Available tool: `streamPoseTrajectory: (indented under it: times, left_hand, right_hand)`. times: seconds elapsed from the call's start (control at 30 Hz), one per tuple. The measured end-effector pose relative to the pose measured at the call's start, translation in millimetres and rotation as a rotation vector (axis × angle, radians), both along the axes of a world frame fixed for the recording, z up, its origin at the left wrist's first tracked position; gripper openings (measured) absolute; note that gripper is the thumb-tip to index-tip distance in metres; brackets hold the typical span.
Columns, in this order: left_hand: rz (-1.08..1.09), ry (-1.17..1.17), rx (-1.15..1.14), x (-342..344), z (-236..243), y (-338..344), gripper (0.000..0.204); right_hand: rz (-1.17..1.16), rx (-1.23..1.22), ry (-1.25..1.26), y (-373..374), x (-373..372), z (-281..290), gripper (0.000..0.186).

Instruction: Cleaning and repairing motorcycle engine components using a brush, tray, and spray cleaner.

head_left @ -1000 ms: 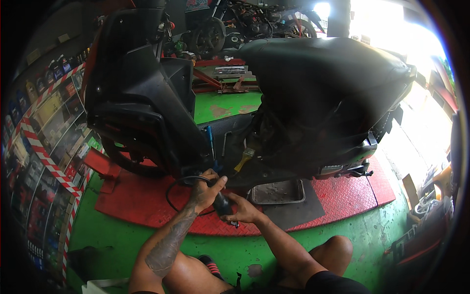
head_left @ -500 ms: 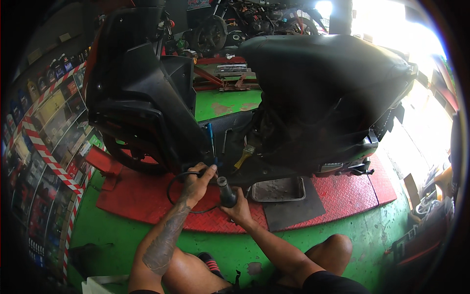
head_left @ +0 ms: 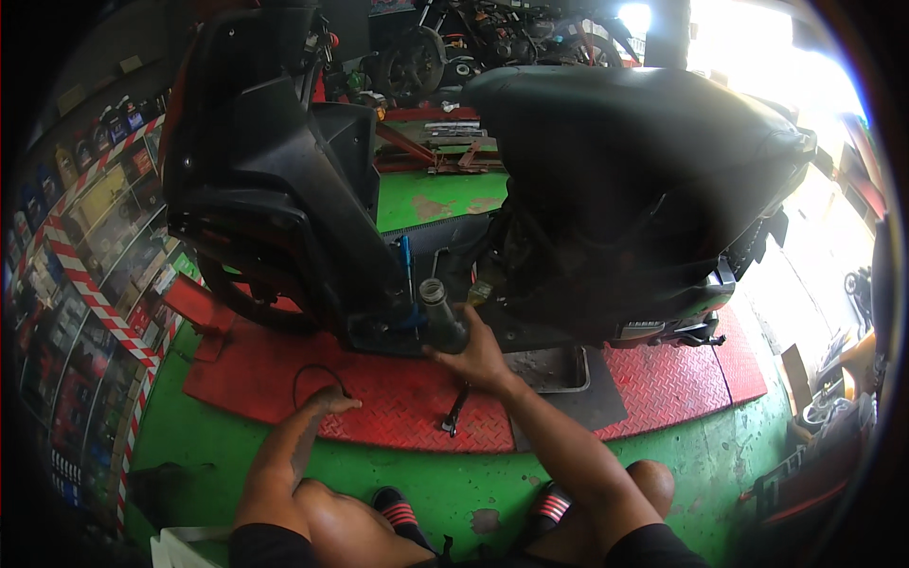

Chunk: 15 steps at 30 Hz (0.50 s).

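Note:
My right hand is wrapped round a dark bottle with an uncapped neck, held tilted in front of the scooter's footboard. Low over the red platform, my left hand is closed on a thin black hose, which loops above the wrist; its fingers are partly hidden. On the footboard lie a blue-handled screwdriver, a bent metal rod and a brush, partly covered by the bottle and my right hand. A ratchet wrench rests on the platform below my right hand.
The black scooter stands on the red diamond-plate platform. A metal tray sits under its side, partly behind my right forearm. Shelves of bottles line the left, behind red-and-white striped edging. Motorcycle parts are at the back.
My right hand has raised the bottle up and toward the footboard. My left hand has drawn back down and left, away from the bottle, with the hose. The ratchet wrench now shows on the platform.

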<state>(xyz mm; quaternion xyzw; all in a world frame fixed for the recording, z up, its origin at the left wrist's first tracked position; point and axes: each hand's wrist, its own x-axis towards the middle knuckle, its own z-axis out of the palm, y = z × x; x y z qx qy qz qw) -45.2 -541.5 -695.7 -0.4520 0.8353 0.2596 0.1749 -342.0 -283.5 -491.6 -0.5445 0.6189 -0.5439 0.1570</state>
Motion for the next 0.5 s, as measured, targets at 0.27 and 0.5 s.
streamPoseTrajectory:
  times: [0.27,0.5]
  left_hand:
    - [-1.555,-0.571,-0.354,-82.5,-23.9,-21.7,0.047]
    - [-0.407,0.613,-0.105,-95.8,255.5,156.2,0.04]
  right_hand:
    - [0.146,0.142,0.138,84.5,-66.2,22.3,0.079]
    - [0.21,-0.008,-0.071,87.0,-68.3,-9.7,0.075]
